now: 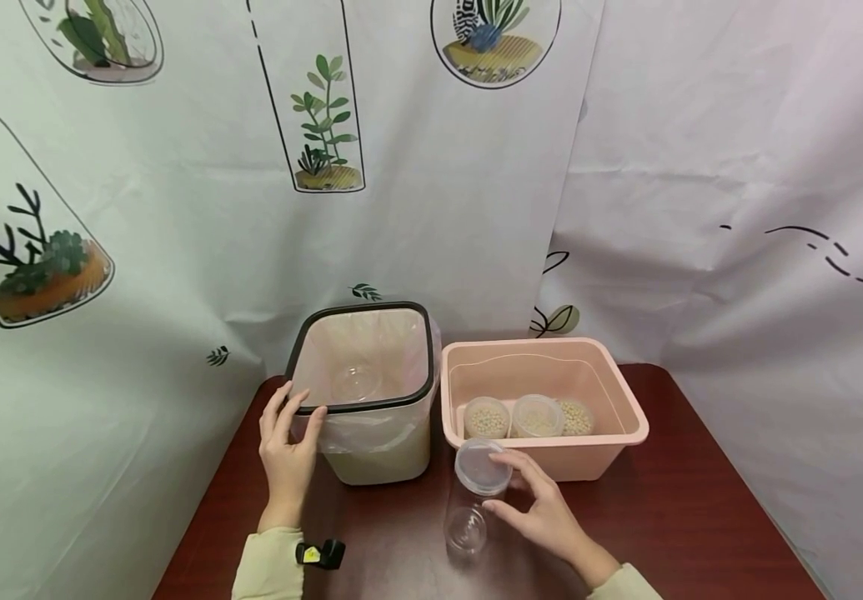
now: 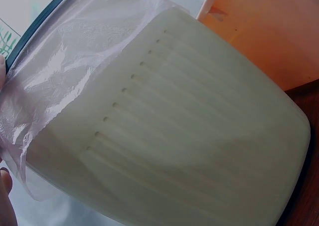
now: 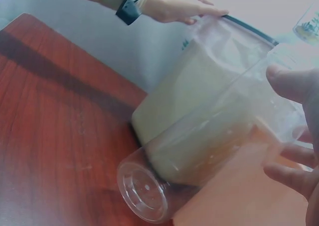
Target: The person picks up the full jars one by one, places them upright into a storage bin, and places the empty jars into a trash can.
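My left hand [image 1: 288,458] is at the near left corner of the trash bin [image 1: 378,467], its fingers and thumb holding the black rim over the bag. A thin translucent bag [image 2: 65,51] lines the bin and folds down outside. My right hand [image 1: 539,508] grips a clear plastic jar [image 1: 467,533] near its top, thumb on one side and fingers on the other. The jar has a translucent lid [image 1: 484,467] and looks empty. Its round base shows in the right wrist view; whether it touches the table I cannot tell.
A pink basin [image 1: 619,429] stands right of the bin. Inside are three round containers with pale beans or beads, including one with a lid [image 1: 539,415]. A clear round item [image 1: 356,382] lies in the bin. Behind the dark red table [image 1: 701,517] hangs a printed white cloth [image 1: 476,208].
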`<act>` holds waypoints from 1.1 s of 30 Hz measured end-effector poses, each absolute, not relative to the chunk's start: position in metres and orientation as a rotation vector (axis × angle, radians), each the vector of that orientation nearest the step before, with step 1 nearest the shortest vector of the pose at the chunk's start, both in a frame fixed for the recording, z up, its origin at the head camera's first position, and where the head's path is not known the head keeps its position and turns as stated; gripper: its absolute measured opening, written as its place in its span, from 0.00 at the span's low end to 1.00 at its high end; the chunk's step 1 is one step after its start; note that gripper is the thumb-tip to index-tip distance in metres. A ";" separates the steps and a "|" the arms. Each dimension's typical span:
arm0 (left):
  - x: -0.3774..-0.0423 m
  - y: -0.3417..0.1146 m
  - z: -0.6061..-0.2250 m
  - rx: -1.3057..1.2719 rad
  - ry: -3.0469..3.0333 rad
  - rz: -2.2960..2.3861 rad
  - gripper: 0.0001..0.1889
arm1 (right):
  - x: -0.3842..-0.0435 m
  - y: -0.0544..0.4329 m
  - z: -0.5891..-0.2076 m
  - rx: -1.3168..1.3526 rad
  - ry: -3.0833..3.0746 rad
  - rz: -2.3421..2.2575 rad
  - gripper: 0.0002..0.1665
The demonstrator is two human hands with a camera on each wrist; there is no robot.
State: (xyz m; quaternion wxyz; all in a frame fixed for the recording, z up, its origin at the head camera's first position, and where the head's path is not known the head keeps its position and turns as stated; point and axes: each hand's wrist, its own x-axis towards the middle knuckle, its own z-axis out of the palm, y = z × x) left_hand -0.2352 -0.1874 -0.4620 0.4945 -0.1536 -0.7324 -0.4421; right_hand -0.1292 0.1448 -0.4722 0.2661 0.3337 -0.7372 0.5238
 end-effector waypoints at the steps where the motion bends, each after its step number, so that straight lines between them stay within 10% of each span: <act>1: -0.235 -0.187 -0.462 -0.371 -1.777 -1.071 0.20 | -0.129 0.146 -0.470 0.901 -1.990 1.420 0.37; 33: -0.235 -0.188 -0.463 -0.365 -1.787 -1.073 0.20 | -0.149 0.177 -0.413 0.829 -1.850 1.756 0.37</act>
